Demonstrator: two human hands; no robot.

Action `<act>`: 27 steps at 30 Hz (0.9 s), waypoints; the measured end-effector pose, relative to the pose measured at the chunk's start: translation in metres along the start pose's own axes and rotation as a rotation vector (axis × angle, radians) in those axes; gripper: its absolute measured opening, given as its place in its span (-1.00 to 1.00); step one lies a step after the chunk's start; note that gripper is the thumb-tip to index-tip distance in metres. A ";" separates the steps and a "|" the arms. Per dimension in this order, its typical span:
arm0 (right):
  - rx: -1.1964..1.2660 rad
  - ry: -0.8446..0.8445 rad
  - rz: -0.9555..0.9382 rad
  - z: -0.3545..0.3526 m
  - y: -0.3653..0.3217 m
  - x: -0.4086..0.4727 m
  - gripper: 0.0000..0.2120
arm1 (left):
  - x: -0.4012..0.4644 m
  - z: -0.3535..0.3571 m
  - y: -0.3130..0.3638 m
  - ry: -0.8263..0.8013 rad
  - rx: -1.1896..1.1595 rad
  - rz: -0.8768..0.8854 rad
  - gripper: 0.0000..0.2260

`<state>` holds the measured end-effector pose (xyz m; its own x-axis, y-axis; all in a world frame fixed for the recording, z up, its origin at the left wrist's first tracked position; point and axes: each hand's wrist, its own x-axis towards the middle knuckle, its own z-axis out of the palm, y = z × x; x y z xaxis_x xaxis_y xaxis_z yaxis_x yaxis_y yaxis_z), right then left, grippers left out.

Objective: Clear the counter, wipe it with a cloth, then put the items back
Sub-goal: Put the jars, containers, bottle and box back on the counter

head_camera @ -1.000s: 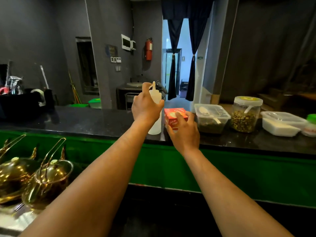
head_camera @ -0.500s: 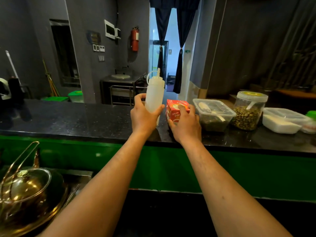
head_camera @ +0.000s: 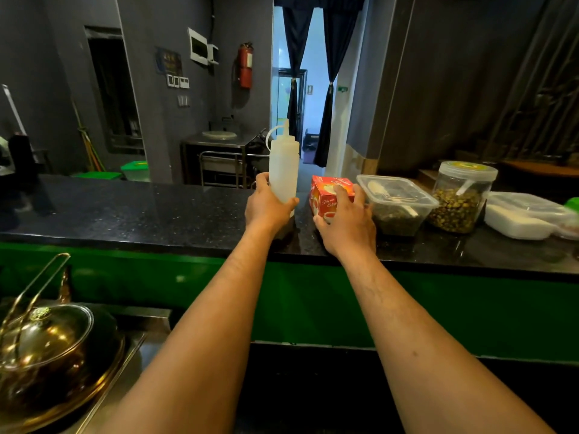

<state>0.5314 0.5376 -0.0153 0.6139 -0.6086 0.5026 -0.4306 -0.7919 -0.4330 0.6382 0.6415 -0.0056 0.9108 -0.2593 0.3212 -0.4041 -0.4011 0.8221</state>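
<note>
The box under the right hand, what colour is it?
Red, with white script lettering and a white picture; the box shows best in the head view.

translucent white squeeze bottle, red box, speckled black counter, green counter front, brass pot

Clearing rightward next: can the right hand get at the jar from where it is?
Probably yes, once it lets go of the red box. The right hand holds it, and the clear tub sits between it and the jar, so reach over.
</note>
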 end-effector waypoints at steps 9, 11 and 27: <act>-0.011 -0.011 0.013 -0.008 -0.004 -0.010 -0.09 | -0.031 -0.016 0.002 -0.033 0.176 -0.086 -0.06; 0.006 0.033 -0.007 -0.011 -0.003 -0.018 -0.14 | -0.057 -0.025 -0.002 -0.015 0.354 -0.051 -0.18; 0.454 -0.478 -0.183 0.006 0.116 -0.327 -0.46 | -0.434 -0.087 -0.166 -0.040 0.335 -0.380 -0.24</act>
<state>0.2847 0.6449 -0.2339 0.9199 -0.2957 0.2576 -0.0359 -0.7175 -0.6956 0.3178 0.8967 -0.2408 0.9975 -0.0711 0.0045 -0.0552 -0.7317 0.6794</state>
